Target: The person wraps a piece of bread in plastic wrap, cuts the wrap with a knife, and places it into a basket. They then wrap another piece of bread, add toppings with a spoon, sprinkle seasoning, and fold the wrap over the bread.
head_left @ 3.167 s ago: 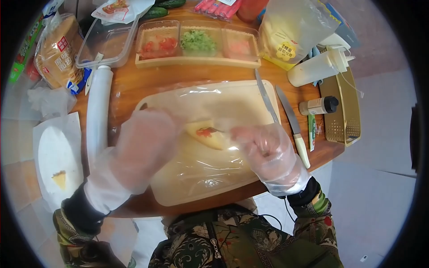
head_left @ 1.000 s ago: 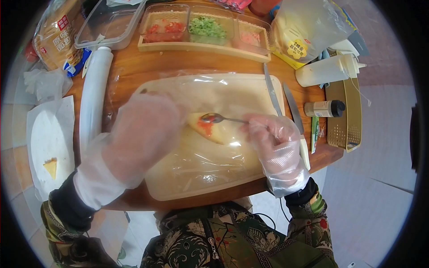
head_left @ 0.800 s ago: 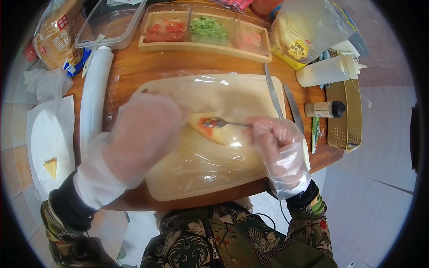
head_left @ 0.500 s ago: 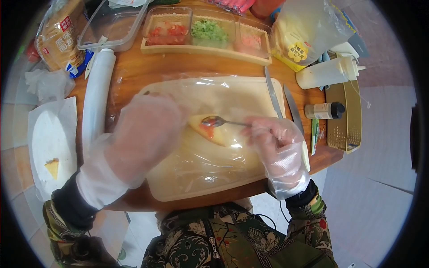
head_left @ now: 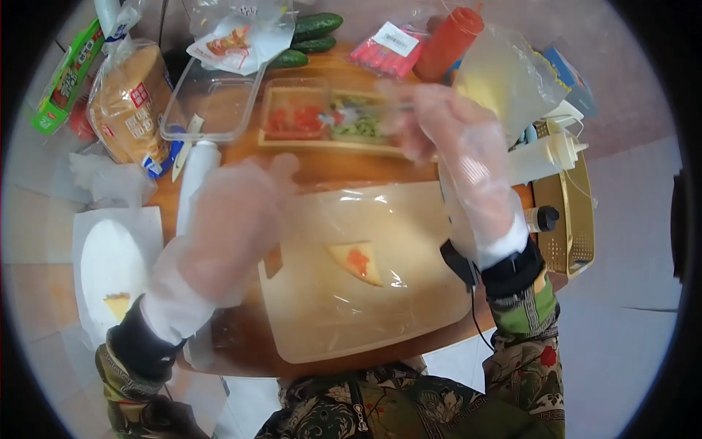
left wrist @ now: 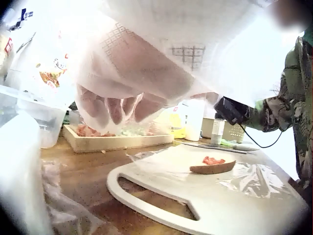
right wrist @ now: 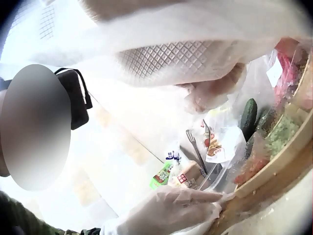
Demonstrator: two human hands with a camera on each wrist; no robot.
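Note:
My right hand [head_left: 464,146], in a clear plastic glove, holds a small spoon [head_left: 347,115] over the divided tray; both are blurred. Its bowl overlaps the border between the diced tomato [head_left: 292,121] and the chopped green vegetable [head_left: 357,130]. Below, a wedge of bread [head_left: 371,272] topped with red tomato bits [head_left: 357,261] lies on plastic film over the cream cutting board [head_left: 314,344]. Left of the board hovers my gloved left hand [head_left: 238,212], its fingers loosely bent. In the left wrist view those fingers [left wrist: 115,110] hang down with nothing between them.
A film roll [head_left: 199,172] and a clear plastic box [head_left: 208,110] are at the left, near bagged bread [head_left: 131,102]. Cucumbers [head_left: 316,27] and a red bottle [head_left: 452,44] stand behind the tray. A squeeze bottle [head_left: 545,157] and a perforated basket [head_left: 574,241] are right.
The spoon earlier sat on the tomato bits on the bread. My right hand has carried it up and away to the tray. The head view has shifted, showing more of the table's back.

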